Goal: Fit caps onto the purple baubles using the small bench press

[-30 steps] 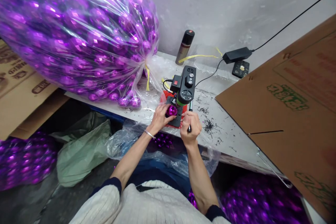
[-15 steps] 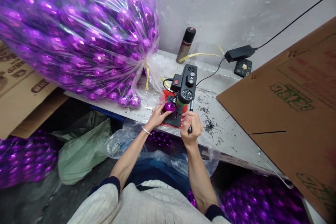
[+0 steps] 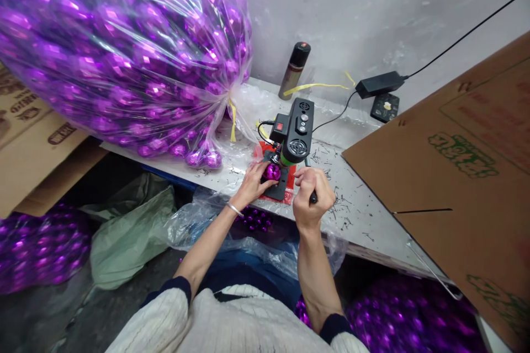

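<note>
My left hand [image 3: 250,185] is closed around a shiny purple ball ornament [image 3: 272,171], thumb on the near side and fingers on the far side. The ball sits at the base plate [image 3: 275,190] of a small black bench drill press [image 3: 298,127], beside its green-ringed head. Wrapped in a fist, my right hand [image 3: 311,199] grips the feed lever [image 3: 313,197] on the machine's right side; its black end pokes out of the fist. Red sheeting [image 3: 289,190] lies under the base. Whether the drill bit touches the ball is hidden.
A big clear bag of purple balls [image 3: 144,60] fills the back left. Behind the drill stand a spray can [image 3: 295,70] and a power adapter [image 3: 380,84]. Cardboard boxes [image 3: 455,165] flank both sides. Dark shavings [image 3: 331,204] litter the table. More purple balls [image 3: 254,219] sit below its edge.
My right fist has moved to the right and slightly down with the lever. The left hand and ball have shifted slightly right, and the drill head appears slightly higher in view.
</note>
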